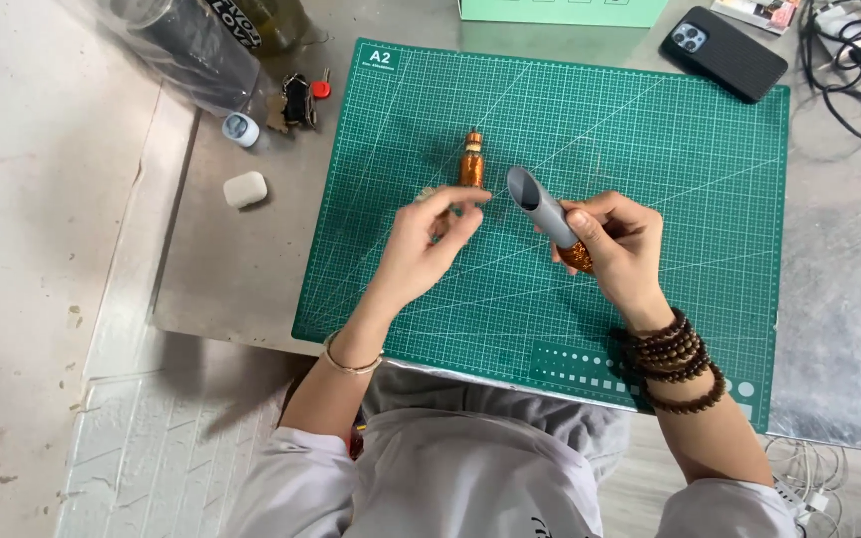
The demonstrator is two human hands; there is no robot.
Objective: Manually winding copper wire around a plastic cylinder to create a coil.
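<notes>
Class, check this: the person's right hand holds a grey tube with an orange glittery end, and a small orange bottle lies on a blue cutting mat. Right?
Not quite. In the head view the cutting mat is green, not blue. The right hand does hold the grey tube, and the small orange bottle lies on that mat.

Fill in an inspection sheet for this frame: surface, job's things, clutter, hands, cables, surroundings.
Surface: green cutting mat with a printed grid, lying on a grey metal table.
Job's things: grey tube fitted over an orange glittery bottle; a second orange glitter bottle lies on the mat.
Clutter: black phone, small white case, keys, mint-green box, bagged dark items.
Hands: right hand grips the tube and bottle; left hand pinches something too small to identify.
Cables: black cables at top right; white cables at bottom right.
Surroundings: pale concrete floor on the left.
</notes>
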